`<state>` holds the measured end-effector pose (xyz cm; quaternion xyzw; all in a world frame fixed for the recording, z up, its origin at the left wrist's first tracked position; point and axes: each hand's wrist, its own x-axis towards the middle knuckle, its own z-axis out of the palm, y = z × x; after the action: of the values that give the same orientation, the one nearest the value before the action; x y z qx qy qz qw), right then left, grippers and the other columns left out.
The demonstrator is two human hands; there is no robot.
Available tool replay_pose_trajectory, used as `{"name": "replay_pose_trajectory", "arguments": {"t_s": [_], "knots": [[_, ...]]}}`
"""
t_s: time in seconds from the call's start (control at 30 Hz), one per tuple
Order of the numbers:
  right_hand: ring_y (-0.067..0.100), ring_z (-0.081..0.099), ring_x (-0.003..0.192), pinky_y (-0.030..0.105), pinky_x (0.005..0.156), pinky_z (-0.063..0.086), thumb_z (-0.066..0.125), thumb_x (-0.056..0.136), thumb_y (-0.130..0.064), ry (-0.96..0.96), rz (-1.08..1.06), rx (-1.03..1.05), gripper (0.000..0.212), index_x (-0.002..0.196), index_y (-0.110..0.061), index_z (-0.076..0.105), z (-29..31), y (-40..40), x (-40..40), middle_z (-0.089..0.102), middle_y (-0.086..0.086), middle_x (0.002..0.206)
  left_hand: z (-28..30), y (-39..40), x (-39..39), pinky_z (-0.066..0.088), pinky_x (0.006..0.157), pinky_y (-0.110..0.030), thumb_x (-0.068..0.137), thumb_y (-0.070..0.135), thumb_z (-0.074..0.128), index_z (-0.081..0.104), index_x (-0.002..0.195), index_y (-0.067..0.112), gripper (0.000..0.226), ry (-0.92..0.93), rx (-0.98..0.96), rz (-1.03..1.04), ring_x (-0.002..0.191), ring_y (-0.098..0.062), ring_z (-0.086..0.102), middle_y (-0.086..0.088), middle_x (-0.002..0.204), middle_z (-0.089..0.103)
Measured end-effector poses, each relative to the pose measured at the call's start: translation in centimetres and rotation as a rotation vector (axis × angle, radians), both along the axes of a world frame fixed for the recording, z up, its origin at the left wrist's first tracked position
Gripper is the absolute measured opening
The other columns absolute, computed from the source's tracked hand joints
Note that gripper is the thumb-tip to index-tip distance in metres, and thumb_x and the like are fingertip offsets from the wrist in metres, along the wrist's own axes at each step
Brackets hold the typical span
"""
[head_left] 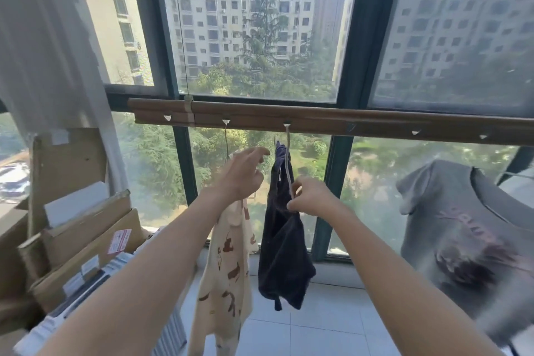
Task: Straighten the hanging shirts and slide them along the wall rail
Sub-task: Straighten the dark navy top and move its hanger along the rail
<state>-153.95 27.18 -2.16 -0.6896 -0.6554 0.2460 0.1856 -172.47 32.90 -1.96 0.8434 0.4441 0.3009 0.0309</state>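
Observation:
A brown rail with small hook holes runs across the window. A cream shirt with brown prints hangs from one hole on a thin hanger, and a dark navy shirt hangs from the hole to its right on a pale hanger. My left hand is at the top of the cream shirt, fingers loosely spread near its hanger; whether it grips anything I cannot tell. My right hand pinches the navy shirt's shoulder and the hanger's lower end.
A grey printed T-shirt hangs at the right, close to my right arm. Cardboard boxes and flat packages are stacked at the left under a sheer curtain. A thin cord holds the rail. Tiled floor lies below.

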Motion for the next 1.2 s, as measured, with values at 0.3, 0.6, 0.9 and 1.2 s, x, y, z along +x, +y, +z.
{"name": "replay_pose_trajectory", "arguments": {"t_s": [0.3, 0.6, 0.9, 1.2], "knots": [[0.023, 0.063, 0.087, 0.029, 0.071, 0.051, 0.065, 0.09, -0.013, -0.151, -0.048, 0.142, 0.011, 0.092, -0.021, 0.072, 0.8, 3.3, 5.6, 0.064, 0.003, 0.098, 0.8, 4.5, 2.8, 0.038, 0.107, -0.055, 0.093, 0.025, 0.056, 0.029, 0.147, 0.028, 0.06, 0.206, -0.094, 0.092, 0.138, -0.031, 0.032, -0.004, 0.151, 0.034], [0.019, 0.065, 0.085, 0.037, 0.082, 0.057, 0.075, 0.083, -0.038, -0.143, -0.34, 0.129, 0.021, 0.094, -0.019, 0.074, 0.7, 1.7, 9.4, 0.069, 0.001, 0.094, -0.2, 9.4, 8.3, 0.037, 0.103, -0.055, 0.098, 0.04, 0.049, 0.052, 0.135, 0.028, 0.039, 0.29, -0.145, -0.198, 0.126, -0.026, 0.047, 0.001, 0.135, 0.055], [0.018, 0.065, 0.083, 0.024, 0.071, 0.049, 0.082, 0.078, -0.022, -0.193, -0.295, 0.018, 0.025, 0.1, -0.014, 0.076, 0.4, 0.4, 10.6, 0.07, 0.003, 0.096, -0.5, 9.7, 9.1, 0.048, 0.082, -0.045, 0.097, 0.031, 0.056, 0.073, 0.106, 0.022, 0.021, 0.204, -0.014, -0.098, 0.093, -0.028, 0.059, 0.0, 0.093, 0.064], [0.02, 0.064, 0.084, 0.036, 0.078, 0.053, 0.07, 0.088, -0.028, -0.159, -0.451, 0.319, 0.014, 0.091, -0.018, 0.079, 0.6, 0.8, 7.7, 0.072, 0.0, 0.088, -0.8, 10.2, 9.3, 0.046, 0.086, -0.051, 0.097, 0.032, 0.055, 0.072, 0.101, 0.027, 0.018, 0.175, -0.072, -0.239, 0.089, -0.027, 0.06, 0.001, 0.089, 0.065]]}}
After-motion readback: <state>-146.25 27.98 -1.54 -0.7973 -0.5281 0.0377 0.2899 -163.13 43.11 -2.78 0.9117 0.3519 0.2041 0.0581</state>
